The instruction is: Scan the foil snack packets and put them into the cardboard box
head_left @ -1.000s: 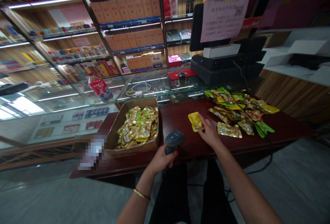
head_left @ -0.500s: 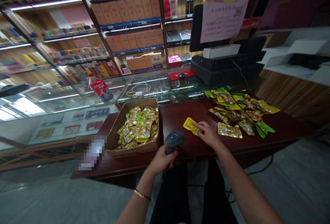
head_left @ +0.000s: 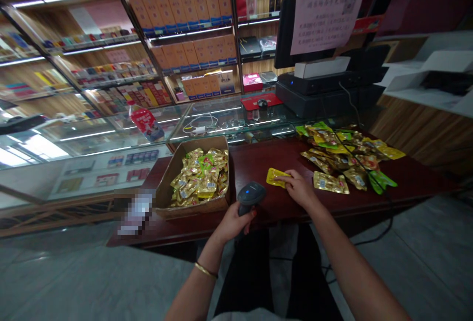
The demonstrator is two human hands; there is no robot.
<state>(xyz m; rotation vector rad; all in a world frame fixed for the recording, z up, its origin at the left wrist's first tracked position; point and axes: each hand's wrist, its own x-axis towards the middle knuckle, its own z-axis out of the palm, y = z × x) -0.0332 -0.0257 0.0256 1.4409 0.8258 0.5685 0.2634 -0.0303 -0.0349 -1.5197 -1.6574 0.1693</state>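
My left hand is wrapped round the handle of a dark barcode scanner, its head pointing up and away over the front of the table. My right hand holds the right end of a small yellow snack packet, its fingers over the top; the thumb is hidden. The packet lies at the tabletop, to the right of the scanner. To the left, an open cardboard box is full of gold and green snack packets. A loose pile of similar packets spreads to the right of my right hand.
A dark red table bears these things, with a blurred-out flat item at its left end. Behind stand a glass counter with a red-labelled bottle, a mouse and a monitor. A black cable crosses the packet pile.
The yellow packet has turned slightly under my right hand and now lies nearer to level. My left hand keeps the scanner in about the same place. The camera view has shifted a little.
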